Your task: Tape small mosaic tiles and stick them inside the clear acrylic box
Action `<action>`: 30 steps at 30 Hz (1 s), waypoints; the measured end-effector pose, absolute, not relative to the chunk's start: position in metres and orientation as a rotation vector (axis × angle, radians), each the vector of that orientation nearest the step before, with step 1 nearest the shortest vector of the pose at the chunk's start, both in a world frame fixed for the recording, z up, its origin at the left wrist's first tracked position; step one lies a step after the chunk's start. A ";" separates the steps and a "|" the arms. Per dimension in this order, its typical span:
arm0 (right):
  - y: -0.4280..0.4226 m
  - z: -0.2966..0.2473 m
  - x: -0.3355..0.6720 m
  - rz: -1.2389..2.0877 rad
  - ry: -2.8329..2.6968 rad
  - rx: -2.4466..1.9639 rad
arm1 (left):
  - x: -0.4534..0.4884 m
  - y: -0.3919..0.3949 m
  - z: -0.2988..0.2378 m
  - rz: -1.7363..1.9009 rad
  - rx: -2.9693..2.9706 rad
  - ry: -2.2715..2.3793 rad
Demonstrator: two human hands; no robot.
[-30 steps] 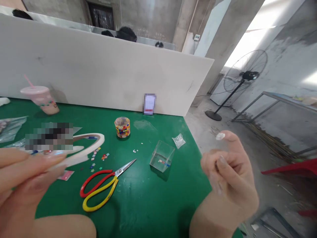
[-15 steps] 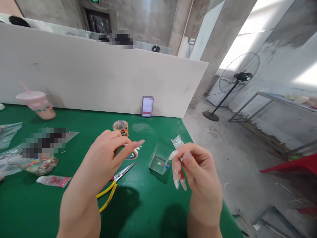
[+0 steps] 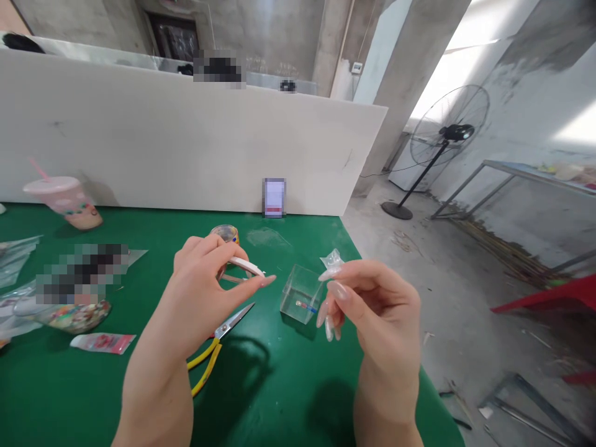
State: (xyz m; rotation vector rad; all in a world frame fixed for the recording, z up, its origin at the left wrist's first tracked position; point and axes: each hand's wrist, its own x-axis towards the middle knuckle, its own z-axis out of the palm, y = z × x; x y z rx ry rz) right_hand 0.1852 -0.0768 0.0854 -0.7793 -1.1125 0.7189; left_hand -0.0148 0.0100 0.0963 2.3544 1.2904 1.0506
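My left hand (image 3: 209,292) is closed around a roll of white tape (image 3: 249,266), which is tilted over the table with thumb and fingers on its rim. To the right, my right hand (image 3: 372,304) hovers with thumb and forefinger slightly apart; nothing shows between them. Between the hands stands a clear square box (image 3: 298,292), and a small red and blue piece (image 3: 306,307) is visible in it. Yellow-handled scissors (image 3: 223,332) lie partly open below my left hand. Just behind that hand is a patterned tape roll (image 3: 226,233), partly covered.
A phone (image 3: 274,197) leans on the white partition (image 3: 186,143). A clear plastic wrapper (image 3: 333,256) lies behind the box. Toward the left are a pink cup (image 3: 65,202), a bowl of colourful bits (image 3: 79,313) and a pink tube (image 3: 103,343). The table's right edge drops to the floor.
My left hand has turned the tape roll, so its edge now faces me more. My right thumb and forefinger have parted a little. The view has shifted slightly.
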 end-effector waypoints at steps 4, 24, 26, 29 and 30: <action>-0.076 0.085 0.186 0.692 -1.142 -0.783 | -0.013 0.010 0.096 1.013 2.362 1.267; -0.063 0.083 0.178 0.968 -1.057 -0.731 | 0.008 0.074 0.061 0.268 2.461 1.615; -0.064 0.084 0.179 0.981 -1.046 -0.729 | 0.011 0.076 0.057 0.108 2.442 1.553; -0.068 0.088 0.177 0.971 -1.002 -0.810 | 0.012 0.067 0.057 -0.005 2.392 1.401; -0.070 0.090 0.176 0.950 -0.982 -0.859 | 0.012 0.061 0.059 0.036 2.383 1.368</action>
